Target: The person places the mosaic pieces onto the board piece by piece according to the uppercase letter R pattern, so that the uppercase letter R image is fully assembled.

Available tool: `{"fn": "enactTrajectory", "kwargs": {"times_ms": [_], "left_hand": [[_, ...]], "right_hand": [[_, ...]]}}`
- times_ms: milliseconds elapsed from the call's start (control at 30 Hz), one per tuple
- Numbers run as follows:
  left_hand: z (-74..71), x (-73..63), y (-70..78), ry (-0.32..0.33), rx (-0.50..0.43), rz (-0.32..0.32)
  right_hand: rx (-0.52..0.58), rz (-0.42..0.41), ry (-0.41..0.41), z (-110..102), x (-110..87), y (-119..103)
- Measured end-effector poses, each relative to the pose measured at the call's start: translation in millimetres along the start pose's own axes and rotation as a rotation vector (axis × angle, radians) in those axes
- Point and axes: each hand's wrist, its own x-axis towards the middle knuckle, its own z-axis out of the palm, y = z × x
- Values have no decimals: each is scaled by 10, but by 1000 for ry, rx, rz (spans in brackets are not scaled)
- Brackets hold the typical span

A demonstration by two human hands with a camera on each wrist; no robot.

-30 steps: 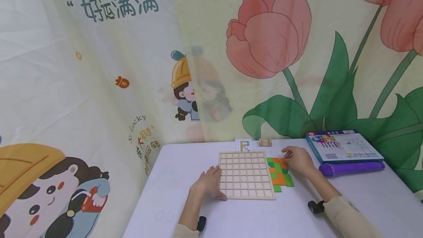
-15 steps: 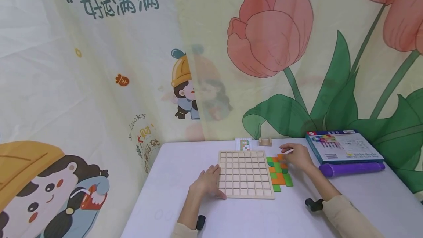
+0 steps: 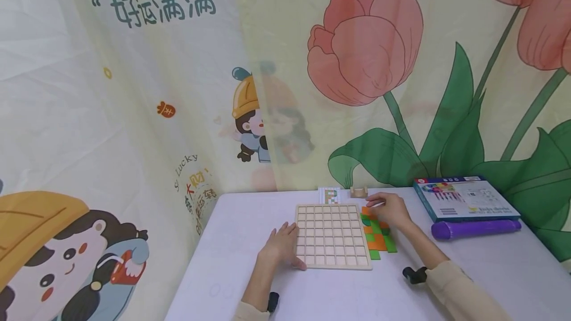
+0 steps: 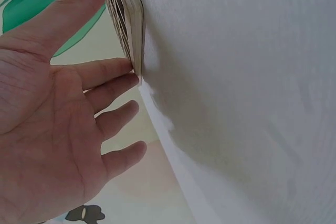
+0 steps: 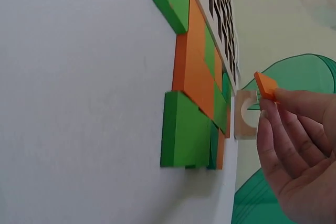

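Note:
My right hand [image 3: 392, 210] pinches a small orange tile [image 5: 266, 84] between thumb and fingertips, raised off the table in the right wrist view. Below it and to the left lie several green and orange tiles [image 3: 377, 242], packed along the right side of a pale wooden grid board [image 3: 333, 237]. The visible squares of the board hold no tiles. My left hand [image 3: 281, 246] rests at the board's left side, fingers extended. In the left wrist view the fingertips [image 4: 123, 66] touch the board's edge, and the thumb lies along it.
Behind the board are a pattern card [image 3: 329, 195] and a small notched wooden block [image 3: 359, 192]. To the right lie a flat printed box [image 3: 466, 201] and a purple tube-like object [image 3: 475, 229]. A printed curtain [image 3: 285, 78] hangs behind the white table [image 3: 223, 241].
My right hand has lifted an orange tile from the upper right of the tile group and moved left towards the board. The left hand stays in place.

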Motion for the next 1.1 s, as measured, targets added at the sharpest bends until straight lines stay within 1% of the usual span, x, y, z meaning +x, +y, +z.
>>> {"fn": "enactTrajectory", "kwargs": {"times_ms": [200, 400, 533, 667, 733, 867, 1033, 1100], "left_hand": [[-12, -5, 10, 5, 9, -3], [-9, -7, 13, 14, 23, 8], [4, 4, 9, 19, 18, 8], [17, 8, 3, 18, 22, 6], [15, 2, 4, 13, 21, 3], [-8, -10, 6, 6, 11, -3], [-26, -23, 12, 2, 2, -8], [-24, -21, 9, 3, 6, -5]], "right_hand": [[-4, -16, 13, 95, 55, -29], [28, -18, -4, 212, 110, -85], [48, -44, -3, 288, 132, -147], [40, -44, -3, 365, 152, -234], [37, -30, -5, 403, 163, -281], [33, -53, -12, 484, 190, -340], [72, -90, -31, 560, 209, -393], [95, -90, -37, 590, 211, -414]]}}
